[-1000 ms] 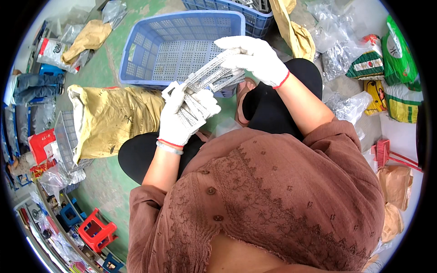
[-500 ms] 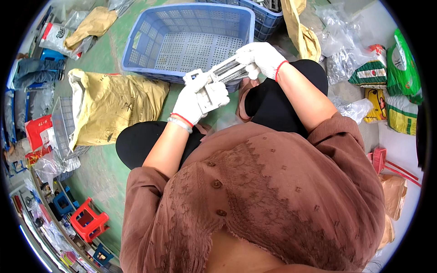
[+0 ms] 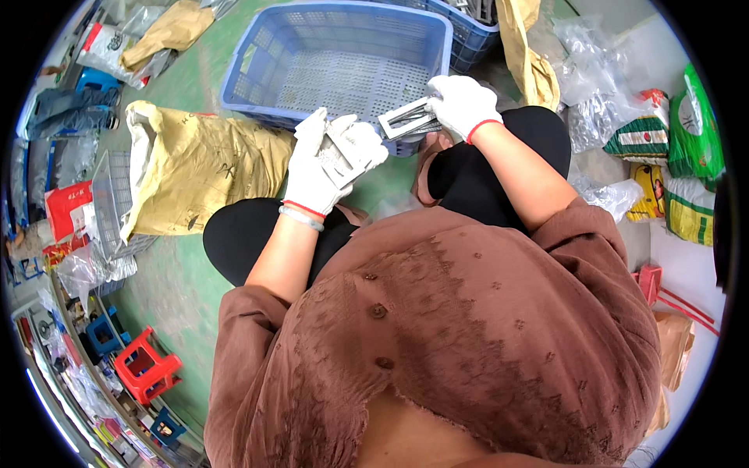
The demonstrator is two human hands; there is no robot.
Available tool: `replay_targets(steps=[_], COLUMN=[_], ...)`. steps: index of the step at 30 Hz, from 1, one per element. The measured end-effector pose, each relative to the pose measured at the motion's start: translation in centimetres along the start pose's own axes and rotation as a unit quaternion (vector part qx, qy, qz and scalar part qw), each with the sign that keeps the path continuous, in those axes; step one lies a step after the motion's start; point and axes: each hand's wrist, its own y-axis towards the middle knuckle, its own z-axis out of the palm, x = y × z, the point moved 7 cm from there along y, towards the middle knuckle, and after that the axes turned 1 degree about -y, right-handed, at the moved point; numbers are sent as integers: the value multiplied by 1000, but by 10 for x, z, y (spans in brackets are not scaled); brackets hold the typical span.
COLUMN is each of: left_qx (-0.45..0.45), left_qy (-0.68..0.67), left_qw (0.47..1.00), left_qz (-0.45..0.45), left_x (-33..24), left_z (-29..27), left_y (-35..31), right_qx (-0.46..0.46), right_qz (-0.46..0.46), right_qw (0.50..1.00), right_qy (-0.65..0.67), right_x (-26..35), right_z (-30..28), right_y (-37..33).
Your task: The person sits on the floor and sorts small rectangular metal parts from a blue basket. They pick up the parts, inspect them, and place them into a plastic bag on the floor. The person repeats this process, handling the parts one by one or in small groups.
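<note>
Both my hands wear white gloves with red cuffs. My left hand (image 3: 316, 168) is closed around a light grey slotted piece (image 3: 340, 162) lying across its palm, partly hidden by the glove. Fingers of my right hand (image 3: 464, 105) grip one end of a pale grey, rectangular frame-like part (image 3: 406, 110), whose open end points toward the left hand. A gap separates the two pieces. Just beyond both hands stands a blue perforated plastic crate (image 3: 335, 118), its slotted bottom showing.
A yellow woven sack (image 3: 207, 175) lies left of the crate, beside a grey wire basket (image 3: 113, 195). Behind it is another blue crate (image 3: 460, 43) with grey parts. Plastic bags (image 3: 589, 86) and green sacks (image 3: 694, 129) line the right. A red stool (image 3: 147, 365) stands lower left.
My hands have moved apart; the parts that were together between them are now separate, one in each hand. The whole view has shifted slightly.
</note>
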Motion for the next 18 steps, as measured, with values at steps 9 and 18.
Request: replay_targets(steps=[9, 18], left_qx=[105, -3], left_qy=[-69, -12], left_qw=[989, 979], left_qz=[75, 204], left_x=[-28, -49], left_z=[51, 52], left_y=[-27, -50], right_qx=[-201, -61], right_qz=[-268, -301], right_qw=[921, 895], right_qy=[201, 325], right_x=[82, 162], right_z=[-58, -62], right_y=[-55, -69])
